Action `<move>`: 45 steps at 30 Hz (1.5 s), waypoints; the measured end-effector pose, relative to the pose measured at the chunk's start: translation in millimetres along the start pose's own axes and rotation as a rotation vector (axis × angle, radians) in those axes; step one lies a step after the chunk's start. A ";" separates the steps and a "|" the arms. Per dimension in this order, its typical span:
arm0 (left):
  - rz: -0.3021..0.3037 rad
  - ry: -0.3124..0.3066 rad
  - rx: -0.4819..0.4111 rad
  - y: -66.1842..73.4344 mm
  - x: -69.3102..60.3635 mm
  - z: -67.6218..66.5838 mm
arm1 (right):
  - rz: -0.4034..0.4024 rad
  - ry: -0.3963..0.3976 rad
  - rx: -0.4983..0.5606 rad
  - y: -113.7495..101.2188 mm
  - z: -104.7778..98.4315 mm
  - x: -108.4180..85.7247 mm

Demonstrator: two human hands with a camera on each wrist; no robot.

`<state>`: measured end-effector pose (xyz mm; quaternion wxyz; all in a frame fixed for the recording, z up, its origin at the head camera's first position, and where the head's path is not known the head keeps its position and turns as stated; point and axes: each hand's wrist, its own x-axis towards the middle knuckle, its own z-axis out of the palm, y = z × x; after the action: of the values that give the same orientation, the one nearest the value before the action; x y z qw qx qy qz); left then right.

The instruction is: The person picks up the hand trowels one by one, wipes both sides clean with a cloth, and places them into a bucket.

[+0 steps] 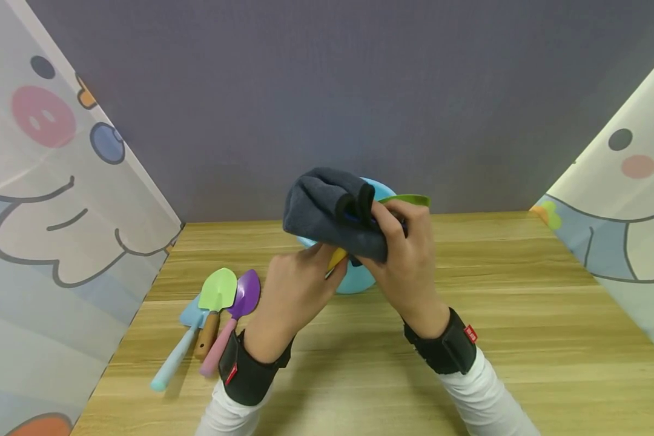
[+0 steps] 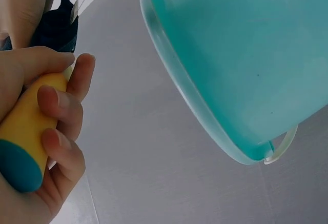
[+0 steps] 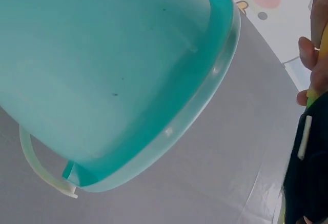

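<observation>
Blue, green, purple trowels (image 1: 218, 289): three, near the tabletop (image 1: 523, 303)'s left edge
Left hand (image 1: 300, 284): one, curled round one yellow handle (image 2: 25, 119)
Dark cloth (image 1: 327, 209): one, raised before the bucket
Bucket (image 1: 355, 281): one, near the back edge
Right hand (image 1: 409, 266): one, gripping the cloth

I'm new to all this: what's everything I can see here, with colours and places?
Cloth: 1, dark grey-blue, in the right hand
Tool: 1, yellow handle, teal end, in the left hand
Strip: 1, green, by the right hand; perhaps part of the tool
Bucket: 1, light blue, beyond the hands
Trowels: 3, blue, green, purple, left on the table
Table: 1, wood-brown, under the trowels
Wall: 1, grey, behind
Sheets: 2, mostly white, cartoon-printed, either side
Wristbands: 2, black, one per wrist
Sleeves: 2, white, below the wristbands
Hands: 2, bare, centre
</observation>
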<state>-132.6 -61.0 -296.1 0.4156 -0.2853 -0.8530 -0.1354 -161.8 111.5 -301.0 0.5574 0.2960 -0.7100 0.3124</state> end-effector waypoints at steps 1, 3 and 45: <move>0.002 0.001 -0.004 0.1 -0.2 -0.2 | 0.004 0.006 0.000 0.3 -0.3 0.2; 0.006 0.000 -0.010 0.5 -0.6 -0.4 | 0.009 0.017 -0.002 0.9 -1.2 0.4; 0.015 -0.006 0.014 -5.6 -0.3 -1.4 | 0.290 0.268 -0.049 31.2 -17.9 16.3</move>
<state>-134.9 -66.2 -295.4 0.4160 -0.2891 -0.8530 -0.1257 -178.2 143.8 -285.3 0.6032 0.1329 -0.6720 0.4085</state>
